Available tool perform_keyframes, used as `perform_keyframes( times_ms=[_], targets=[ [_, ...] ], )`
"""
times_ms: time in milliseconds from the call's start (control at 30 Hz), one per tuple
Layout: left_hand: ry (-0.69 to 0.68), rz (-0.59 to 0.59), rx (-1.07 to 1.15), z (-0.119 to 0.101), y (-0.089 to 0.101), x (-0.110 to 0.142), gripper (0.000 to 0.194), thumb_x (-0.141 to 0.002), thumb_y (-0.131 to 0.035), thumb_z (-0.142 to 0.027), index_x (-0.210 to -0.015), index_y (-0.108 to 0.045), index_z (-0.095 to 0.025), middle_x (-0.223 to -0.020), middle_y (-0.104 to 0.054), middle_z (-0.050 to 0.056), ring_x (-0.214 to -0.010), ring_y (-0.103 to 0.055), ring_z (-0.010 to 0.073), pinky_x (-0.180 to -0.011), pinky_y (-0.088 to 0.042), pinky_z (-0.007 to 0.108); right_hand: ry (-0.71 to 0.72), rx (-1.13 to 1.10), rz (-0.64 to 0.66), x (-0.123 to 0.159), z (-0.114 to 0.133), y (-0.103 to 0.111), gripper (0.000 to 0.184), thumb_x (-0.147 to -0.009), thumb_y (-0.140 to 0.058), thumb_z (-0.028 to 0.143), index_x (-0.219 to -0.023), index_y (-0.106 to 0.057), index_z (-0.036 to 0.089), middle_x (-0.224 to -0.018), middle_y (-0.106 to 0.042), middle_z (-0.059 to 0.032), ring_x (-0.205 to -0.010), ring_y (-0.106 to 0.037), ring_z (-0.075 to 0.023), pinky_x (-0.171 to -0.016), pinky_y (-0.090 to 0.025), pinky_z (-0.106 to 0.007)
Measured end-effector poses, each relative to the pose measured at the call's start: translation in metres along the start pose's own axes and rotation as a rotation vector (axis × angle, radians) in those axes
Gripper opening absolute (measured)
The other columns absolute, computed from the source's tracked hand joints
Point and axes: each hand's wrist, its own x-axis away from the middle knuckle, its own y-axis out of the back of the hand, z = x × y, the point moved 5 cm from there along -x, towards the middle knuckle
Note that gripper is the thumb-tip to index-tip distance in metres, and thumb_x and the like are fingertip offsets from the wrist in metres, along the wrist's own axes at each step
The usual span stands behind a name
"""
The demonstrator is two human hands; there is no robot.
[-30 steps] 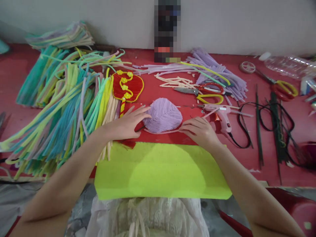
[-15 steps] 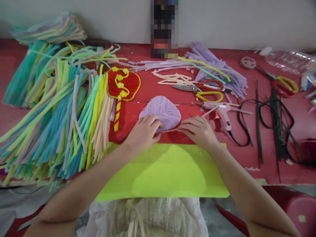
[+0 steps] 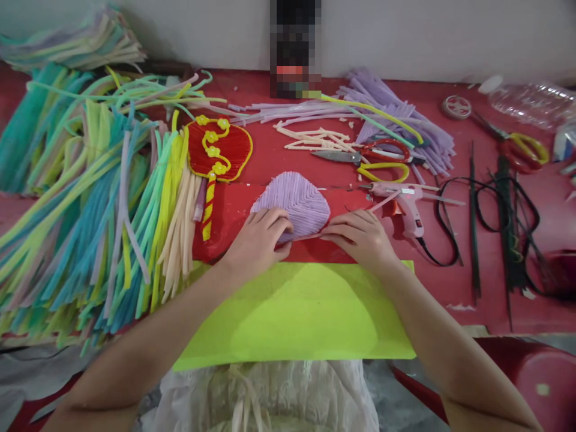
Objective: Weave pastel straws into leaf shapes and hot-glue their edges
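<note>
A rounded purple fan panel point(image 3: 297, 201), made of pipe cleaners laid side by side, lies on the red tabletop. My left hand point(image 3: 263, 237) is closed over its lower left edge, fingers curled and thumb at the bottom rim. A thin pinkish pipe cleaner point(image 3: 310, 236) runs along the lower edge of the panel. At the panel's lower right, my right hand point(image 3: 360, 234) pinches this pipe cleaner, and its tail sticks out beyond the fingers toward the glue gun point(image 3: 407, 207). Up and to the left is a red fan with yellow trim and flowers point(image 3: 231, 147).
Bundles of coloured pipe cleaners point(image 3: 90, 210) cover the left side. Behind the panel lie scissors point(image 3: 346, 156), cream pieces point(image 3: 315, 139) and purple pipe cleaners point(image 3: 396, 114). A yellow-green sheet point(image 3: 292, 312) lies in front. Dark green stems point(image 3: 508, 234) and a plastic bottle point(image 3: 531, 105) are at right.
The view has shifted slightly. The pipe cleaner lies closer against the panel's lower edge. Both hands keep nearly the same place and grip.
</note>
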Motion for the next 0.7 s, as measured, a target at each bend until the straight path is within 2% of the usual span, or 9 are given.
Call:
perform_keyframes(
  times_ms=[200,367,700],
  targets=[
    [-0.005,-0.007,-0.006,-0.001,0.001,-0.001,0.016,-0.08,-0.061,-0.016,-0.095,-0.056,-0.017,-0.107,-0.059,0.006,-0.1,-0.054,0.0222,-0.086,-0.044,0.037,-0.026,-0.031,-0.042,-0.006,0.002,0.0,0.009,-0.085,-0.064,0.03,-0.08,-0.066,0.022,-0.08,-0.071,-0.0022,-0.073,-0.059,-0.0164,-0.07,-0.043,-0.033],
    [0.006,0.011,0.007,-0.001,0.002,-0.001,0.014,-0.081,-0.059,-0.017,-0.095,-0.057,-0.018,-0.108,-0.059,0.007,-0.1,-0.054,0.0226,-0.086,-0.044,0.039,-0.065,-0.002,-0.04,-0.01,0.004,-0.002,0.008,-0.085,-0.064,0.031,-0.088,-0.068,0.025,-0.089,-0.068,-0.0041,-0.08,-0.059,-0.0184,-0.075,-0.045,-0.035],
    [0.015,0.028,0.0,-0.001,0.002,-0.001,0.016,-0.081,-0.059,-0.018,-0.097,-0.056,-0.017,-0.109,-0.059,0.007,-0.102,-0.053,0.0233,-0.087,-0.044,0.039,-0.044,0.007,0.006,-0.019,0.015,-0.009,0.011,-0.085,-0.063,0.033,-0.089,-0.071,0.026,-0.091,-0.066,-0.0047,-0.08,-0.054,-0.0182,-0.075,-0.041,-0.035]
  ],
)
